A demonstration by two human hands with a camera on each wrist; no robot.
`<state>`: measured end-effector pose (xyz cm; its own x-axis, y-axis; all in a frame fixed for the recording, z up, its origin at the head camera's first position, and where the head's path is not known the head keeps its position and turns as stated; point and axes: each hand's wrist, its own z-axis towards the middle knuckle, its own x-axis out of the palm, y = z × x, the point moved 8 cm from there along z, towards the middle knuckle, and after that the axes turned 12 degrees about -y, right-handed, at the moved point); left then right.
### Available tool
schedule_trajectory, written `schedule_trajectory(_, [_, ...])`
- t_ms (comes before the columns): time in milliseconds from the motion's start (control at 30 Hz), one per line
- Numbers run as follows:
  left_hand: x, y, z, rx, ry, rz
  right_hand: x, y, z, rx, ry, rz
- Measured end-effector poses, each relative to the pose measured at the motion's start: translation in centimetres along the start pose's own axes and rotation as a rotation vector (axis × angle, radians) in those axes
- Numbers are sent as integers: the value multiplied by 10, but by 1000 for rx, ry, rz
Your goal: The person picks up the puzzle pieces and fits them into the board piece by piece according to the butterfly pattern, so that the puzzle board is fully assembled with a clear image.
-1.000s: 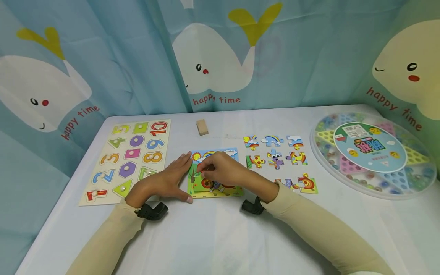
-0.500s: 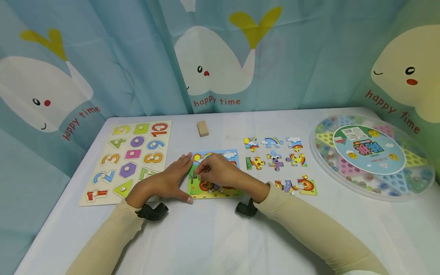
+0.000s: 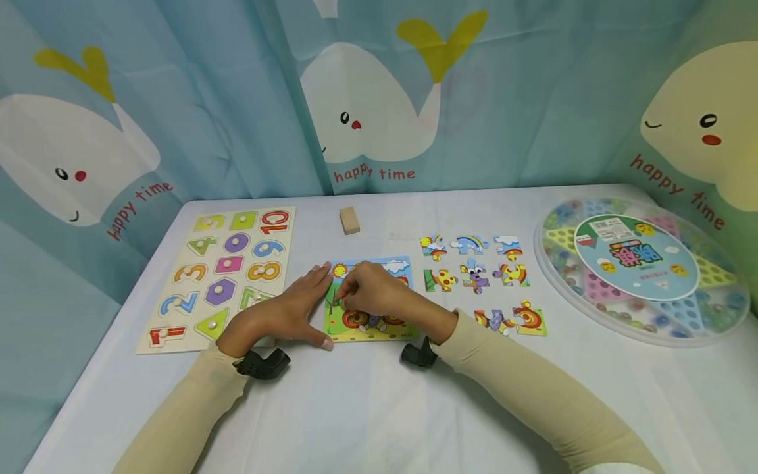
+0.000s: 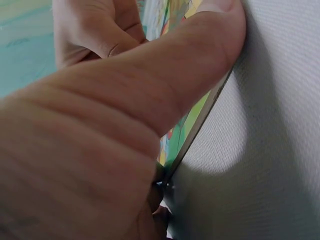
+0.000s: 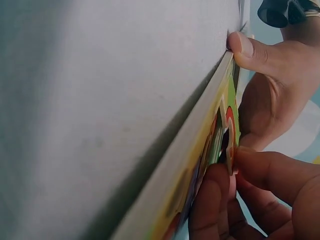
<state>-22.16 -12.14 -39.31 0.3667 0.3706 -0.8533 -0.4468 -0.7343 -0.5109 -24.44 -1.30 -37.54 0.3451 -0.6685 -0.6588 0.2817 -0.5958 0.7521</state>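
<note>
A small picture puzzle board point(image 3: 355, 332) lies at the table's middle. My left hand point(image 3: 290, 309) is spread at its left side, fingers at the upper left edge and thumb by the lower left corner; in the left wrist view the thumb point(image 4: 170, 75) lies along the board's edge. Over the board, my right hand point(image 3: 379, 289) has its fingers curled down at the left part of the picture. The right wrist view shows my right hand point(image 5: 270, 190) pinching a green-and-red puzzle piece point(image 5: 232, 102), tilted up from the board. My palm hides much of the picture.
Left of the board is a number-and-shape board point(image 3: 192, 247). A wooden block point(image 3: 349, 220) stands behind. Several loose puzzle pieces point(image 3: 474, 275) lie in rows to the right, beside a round marble game case point(image 3: 639, 257). A whale-print curtain point(image 3: 237, 99) hangs behind the table.
My right hand and forearm have shifted slightly left, and the green piece under the fingers sits differently over the board's left part. My left hand has stayed in place.
</note>
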Motion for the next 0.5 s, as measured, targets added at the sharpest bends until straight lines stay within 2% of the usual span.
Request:
schedule_trajectory(267, [0, 0, 0, -13, 1, 1, 2, 1, 0, -42, 18, -41])
schedule_trajectory(500, [0, 0, 0, -20, 5, 5, 1, 0, -1, -18, 29, -22])
